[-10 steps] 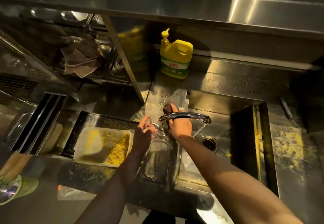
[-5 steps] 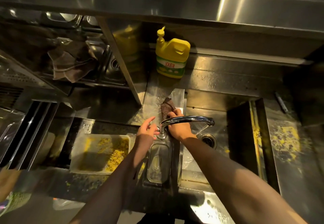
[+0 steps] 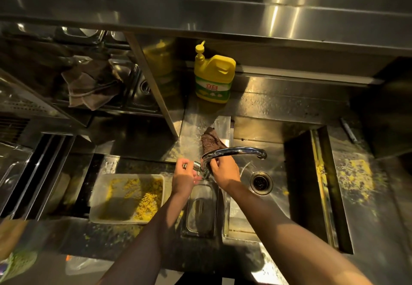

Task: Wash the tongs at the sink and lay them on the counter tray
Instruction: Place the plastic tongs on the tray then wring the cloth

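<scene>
We see the faucet (image 3: 234, 152) reaching right over the sink (image 3: 276, 195), the detergent jug (image 3: 213, 79) behind it, and a tub (image 3: 127, 197) to its left.

We see a yellow detergent jug (image 3: 214, 79) upper centre, a crumb-filled container (image 3: 127, 197) lower left, a rag (image 3: 91, 90) upper left.

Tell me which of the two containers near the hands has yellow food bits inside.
The wide pale tub left of the left hand. The narrow steel pan below the faucet shows none.
</scene>
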The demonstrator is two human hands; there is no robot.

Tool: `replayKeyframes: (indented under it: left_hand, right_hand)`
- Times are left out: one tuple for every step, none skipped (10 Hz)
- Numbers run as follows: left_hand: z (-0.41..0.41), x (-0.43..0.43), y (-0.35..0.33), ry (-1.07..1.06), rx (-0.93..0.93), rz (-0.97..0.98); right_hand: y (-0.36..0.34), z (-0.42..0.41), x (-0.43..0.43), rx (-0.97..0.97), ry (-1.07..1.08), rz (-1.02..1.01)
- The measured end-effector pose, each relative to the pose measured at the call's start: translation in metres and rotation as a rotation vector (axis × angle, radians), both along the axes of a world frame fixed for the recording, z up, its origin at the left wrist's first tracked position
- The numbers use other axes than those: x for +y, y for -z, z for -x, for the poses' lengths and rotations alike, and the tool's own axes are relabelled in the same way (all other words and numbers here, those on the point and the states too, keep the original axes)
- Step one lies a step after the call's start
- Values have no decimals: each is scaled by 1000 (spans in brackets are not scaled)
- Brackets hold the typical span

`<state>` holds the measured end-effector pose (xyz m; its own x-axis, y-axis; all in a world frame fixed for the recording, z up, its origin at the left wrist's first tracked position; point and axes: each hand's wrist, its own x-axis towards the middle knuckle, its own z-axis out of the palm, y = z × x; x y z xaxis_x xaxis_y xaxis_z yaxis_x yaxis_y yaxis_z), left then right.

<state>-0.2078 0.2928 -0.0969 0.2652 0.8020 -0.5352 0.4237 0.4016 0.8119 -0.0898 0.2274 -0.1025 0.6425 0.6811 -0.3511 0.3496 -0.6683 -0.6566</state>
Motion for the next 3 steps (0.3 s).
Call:
replayKeyframes:
  left_hand:
    - [2, -6, -5, 26, 21, 9]
    - [3, -16, -14, -13, -72, 39]
    - [7, -30, -14, 88, -111, 70]
  right_hand:
    - [0, 4, -5, -10, -2, -58]
    - [0, 3, -13, 13, 2, -90]
    - [-3, -2, -19, 47, 6, -122]
